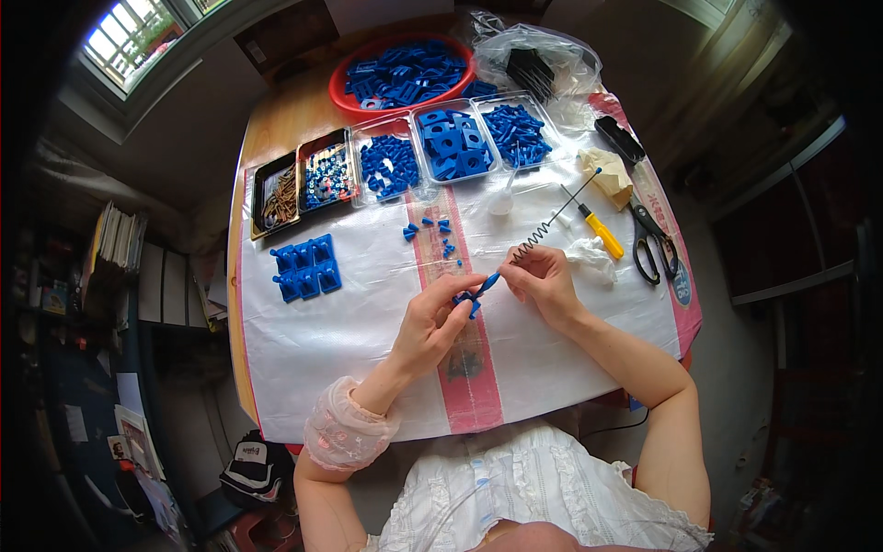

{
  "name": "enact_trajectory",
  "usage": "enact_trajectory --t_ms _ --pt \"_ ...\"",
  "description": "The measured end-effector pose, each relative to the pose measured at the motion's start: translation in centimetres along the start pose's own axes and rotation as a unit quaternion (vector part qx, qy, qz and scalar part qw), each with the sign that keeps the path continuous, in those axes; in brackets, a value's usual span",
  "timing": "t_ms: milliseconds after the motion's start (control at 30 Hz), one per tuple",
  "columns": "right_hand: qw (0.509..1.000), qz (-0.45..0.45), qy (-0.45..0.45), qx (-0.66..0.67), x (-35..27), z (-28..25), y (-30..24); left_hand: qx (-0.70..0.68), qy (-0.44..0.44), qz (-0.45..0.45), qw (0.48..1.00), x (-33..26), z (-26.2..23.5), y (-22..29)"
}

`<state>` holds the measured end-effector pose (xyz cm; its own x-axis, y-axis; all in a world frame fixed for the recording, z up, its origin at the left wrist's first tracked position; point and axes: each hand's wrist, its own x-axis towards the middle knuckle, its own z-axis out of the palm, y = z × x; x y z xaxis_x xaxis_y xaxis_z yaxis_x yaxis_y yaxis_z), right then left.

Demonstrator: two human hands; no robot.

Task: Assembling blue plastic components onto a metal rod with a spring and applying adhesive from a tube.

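The fingers of my left hand [425, 320] are closed on a small blue part [475, 304] over the white-covered counter [285, 354]; I can't tell whether it touches the surface. The fingers of my right hand [552, 285] are pinched together at the lower end of a dark coiled rod [532, 244], which slants up and away to the right. A slender blue piece [492, 280] spans between my hands, reaching down to the blue part; I can't tell whether the two are joined. Beyond my hands, loose blue bits [445, 224] lie scattered, and further left sits a group of blue blocks [306, 269]. A yellow-handled screwdriver [603, 236] lies to my right, between a crumpled tissue [591, 259] and black-handled scissors [655, 232].
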<state>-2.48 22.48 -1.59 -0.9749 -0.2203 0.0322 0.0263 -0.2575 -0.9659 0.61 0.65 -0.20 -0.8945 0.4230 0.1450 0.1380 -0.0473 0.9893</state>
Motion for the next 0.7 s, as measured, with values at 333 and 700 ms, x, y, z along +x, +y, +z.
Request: enact_trajectory --t_ms 333,700 --pt "1.0 0.001 -0.002 -0.009 0.01 -0.22 0.14 -0.081 -0.018 -0.041 0.996 -0.02 0.08 0.32" --pt "1.0 -0.002 -0.001 -0.011 -0.09 -0.12 0.15 -0.073 -0.027 -0.034 0.996 -0.06 0.06 0.15"
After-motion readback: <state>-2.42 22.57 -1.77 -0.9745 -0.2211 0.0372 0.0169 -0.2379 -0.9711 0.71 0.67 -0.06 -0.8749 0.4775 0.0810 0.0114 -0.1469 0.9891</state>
